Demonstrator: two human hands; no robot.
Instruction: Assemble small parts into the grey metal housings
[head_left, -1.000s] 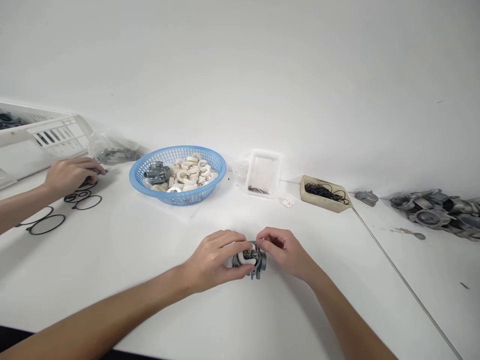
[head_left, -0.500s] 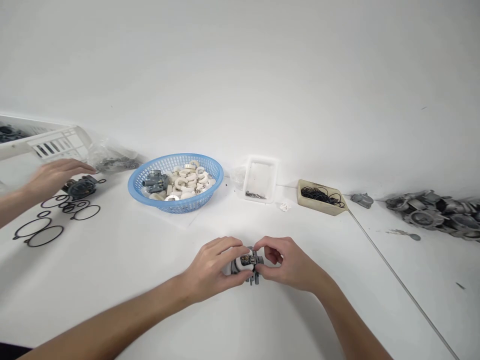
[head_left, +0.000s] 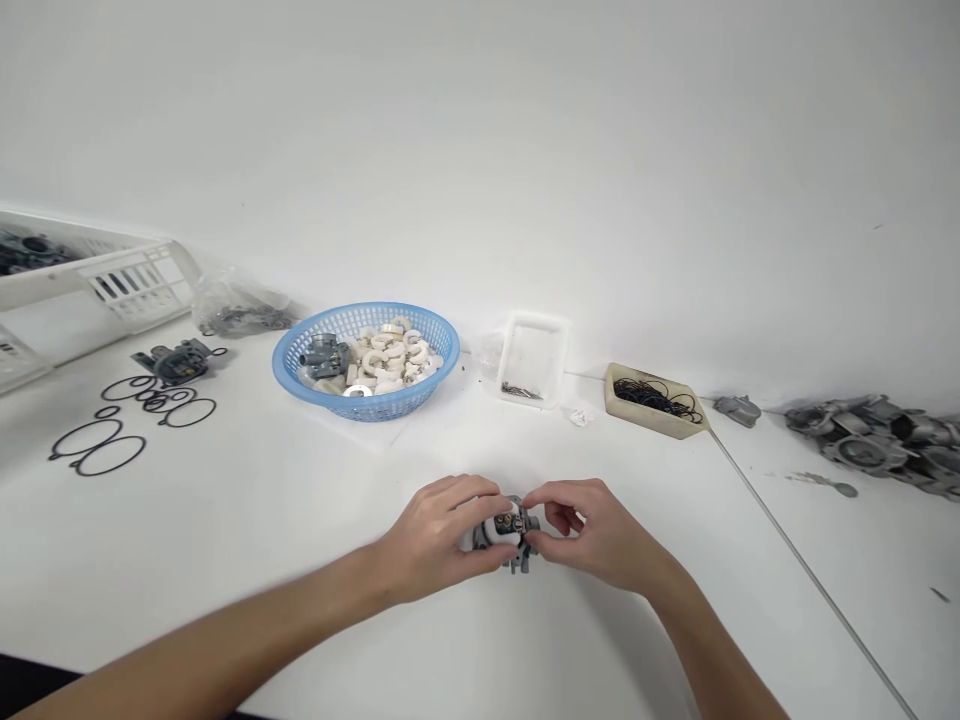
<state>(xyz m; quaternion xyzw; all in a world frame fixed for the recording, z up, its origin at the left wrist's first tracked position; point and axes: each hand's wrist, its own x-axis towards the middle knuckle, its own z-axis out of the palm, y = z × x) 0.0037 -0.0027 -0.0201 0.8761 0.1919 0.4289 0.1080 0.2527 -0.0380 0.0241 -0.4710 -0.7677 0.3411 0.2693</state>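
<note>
Near the front of the white table, a grey metal carburetor (head_left: 519,562) stands between my hands, its open top showing small brass parts. A white curved float (head_left: 491,528) sits in it. My left hand (head_left: 442,530) is closed around its left side, thumb in front and fingers behind, over the float. At the right side, the thumb and index fingertip of my right hand (head_left: 592,530) grip the carburetor's edge, slightly apart from each other. Whether a small part lies under those fingertips is hidden.
A blue basket (head_left: 289,385) holds white floats and a carburetor. Behind are a white tray (head_left: 562,350) with small pins and a beige scoop (head_left: 660,424) of black rings. Left lie another carburetor (head_left: 176,362), O-rings (head_left: 112,455) and a crate (head_left: 135,285); right, grey metal bowls (head_left: 870,440).
Another person's hand over the carburetor at the left has gone from view. The whole view has shifted slightly. My hands keep nearly the same grip on the carburetor.
</note>
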